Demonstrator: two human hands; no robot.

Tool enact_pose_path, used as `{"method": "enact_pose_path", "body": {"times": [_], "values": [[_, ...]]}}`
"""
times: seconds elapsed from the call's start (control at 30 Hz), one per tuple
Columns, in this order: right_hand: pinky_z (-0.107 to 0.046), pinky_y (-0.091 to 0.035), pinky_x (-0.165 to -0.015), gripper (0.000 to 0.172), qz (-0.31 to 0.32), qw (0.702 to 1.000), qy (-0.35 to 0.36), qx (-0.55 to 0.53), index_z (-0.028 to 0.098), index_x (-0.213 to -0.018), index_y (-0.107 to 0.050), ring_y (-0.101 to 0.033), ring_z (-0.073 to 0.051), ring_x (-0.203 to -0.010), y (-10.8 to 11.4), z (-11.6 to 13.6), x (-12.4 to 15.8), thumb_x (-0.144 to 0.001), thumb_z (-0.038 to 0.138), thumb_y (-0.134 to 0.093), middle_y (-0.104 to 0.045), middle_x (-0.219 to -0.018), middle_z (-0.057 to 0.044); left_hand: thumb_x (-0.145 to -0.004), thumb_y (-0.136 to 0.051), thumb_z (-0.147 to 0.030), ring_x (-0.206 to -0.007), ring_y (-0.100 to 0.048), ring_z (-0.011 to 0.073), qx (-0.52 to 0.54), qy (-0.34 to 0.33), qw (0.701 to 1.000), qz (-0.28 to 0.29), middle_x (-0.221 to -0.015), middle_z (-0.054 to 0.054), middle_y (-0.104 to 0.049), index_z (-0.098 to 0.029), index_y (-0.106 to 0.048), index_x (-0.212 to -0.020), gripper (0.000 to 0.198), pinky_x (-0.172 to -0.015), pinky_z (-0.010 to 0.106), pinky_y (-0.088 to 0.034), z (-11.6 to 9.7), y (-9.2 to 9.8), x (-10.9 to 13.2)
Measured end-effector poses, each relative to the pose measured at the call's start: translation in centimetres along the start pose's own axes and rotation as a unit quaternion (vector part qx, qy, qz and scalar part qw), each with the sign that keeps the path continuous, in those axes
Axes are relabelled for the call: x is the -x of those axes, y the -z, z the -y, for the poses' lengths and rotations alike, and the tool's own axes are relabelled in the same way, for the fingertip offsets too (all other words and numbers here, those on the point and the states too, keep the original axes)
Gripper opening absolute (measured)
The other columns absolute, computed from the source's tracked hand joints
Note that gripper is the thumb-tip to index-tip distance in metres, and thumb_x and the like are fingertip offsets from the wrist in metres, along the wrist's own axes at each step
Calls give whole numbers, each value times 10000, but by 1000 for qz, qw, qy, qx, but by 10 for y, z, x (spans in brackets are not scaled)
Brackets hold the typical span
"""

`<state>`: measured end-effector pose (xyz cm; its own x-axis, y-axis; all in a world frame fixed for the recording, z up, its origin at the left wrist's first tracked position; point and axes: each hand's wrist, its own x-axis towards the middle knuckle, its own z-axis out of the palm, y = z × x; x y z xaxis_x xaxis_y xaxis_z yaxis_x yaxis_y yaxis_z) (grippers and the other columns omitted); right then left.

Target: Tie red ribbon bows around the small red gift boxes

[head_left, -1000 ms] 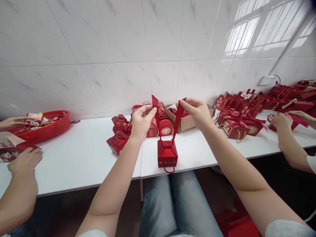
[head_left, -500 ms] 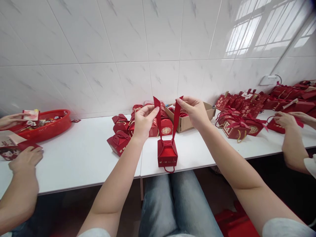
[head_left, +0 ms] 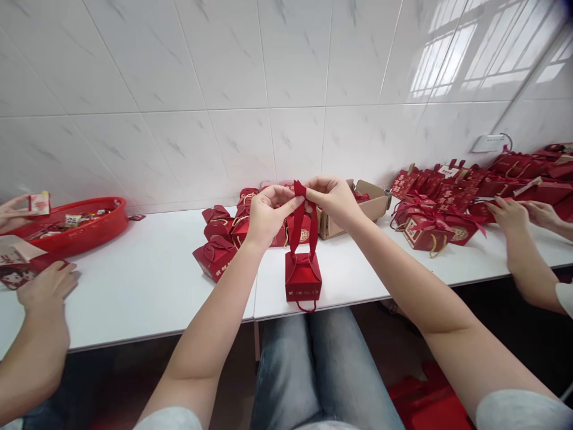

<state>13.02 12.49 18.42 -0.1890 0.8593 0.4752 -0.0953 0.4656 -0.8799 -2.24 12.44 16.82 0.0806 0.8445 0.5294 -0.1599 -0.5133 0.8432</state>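
A small red box (head_left: 303, 288) stands upright on the white counter (head_left: 147, 280), close to its front edge, with a red cord handle (head_left: 307, 307) looping out from its front toward the person's lap. Two strands of red ribbon (head_left: 296, 233) rise from the top of the box and meet above it between the person's hands. The left hand (head_left: 267, 220) has its grip closed, thumb and finger pinching the ribbon. The right hand (head_left: 335, 200) has its grip closed too, its fingertips on the ribbon right beside those of the left; one ribbon tip pokes up over them. Neither hand touches the box itself.

Behind the box and to its left sits a cluster of red gift boxes (head_left: 215, 255), partly hidden by the left forearm. Behind it and to its right is an open cardboard carton (head_left: 373, 208) with red things inside. Further right of the box are ribbon-tied boxes (head_left: 430, 230), and beyond them a co-worker's hands (head_left: 509, 216) at a red item. Well to the left of the box lies a red basin (head_left: 89, 232) of small packets, where another co-worker's hand (head_left: 47, 285) holds a patterned box (head_left: 20, 266).
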Motion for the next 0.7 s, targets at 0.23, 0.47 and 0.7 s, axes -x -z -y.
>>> {"method": "enact_pose_path", "body": {"times": [0.23, 0.47, 0.7], "values": [[-241, -412, -512, 509, 32, 999, -8, 43, 165, -584, -632, -525, -97, -559, 3, -3, 6, -735, 649, -581, -551, -546, -6, -629, -792, -278, -681, -590, 95, -36, -8, 999, 2, -750, -10, -636, -186, -606, -796, 267, -703, 240, -484, 1, 3, -3], [-227, -451, -551, 377, 69, 997, -24, 3, 160, -653, -666, -533, -78, -568, 6, -9, 6, -750, 524, -653, -589, -610, -2, -608, -804, -249, -625, -553, 95, -96, -23, 995, -12, -709, 4, -645, -187, -703, -803, 228, -613, 234, -435, -2, 2, -1], [-230, -499, -598, 319, 76, 994, -63, -44, 161, -691, -681, -567, -80, -597, 9, -17, 5, -725, 478, -693, -618, -659, -3, -634, -789, -312, -666, -608, 107, -19, -4, 1000, -21, -719, 21, -688, -177, -718, -724, 177, -687, 247, -499, 1, 4, -2]]}}
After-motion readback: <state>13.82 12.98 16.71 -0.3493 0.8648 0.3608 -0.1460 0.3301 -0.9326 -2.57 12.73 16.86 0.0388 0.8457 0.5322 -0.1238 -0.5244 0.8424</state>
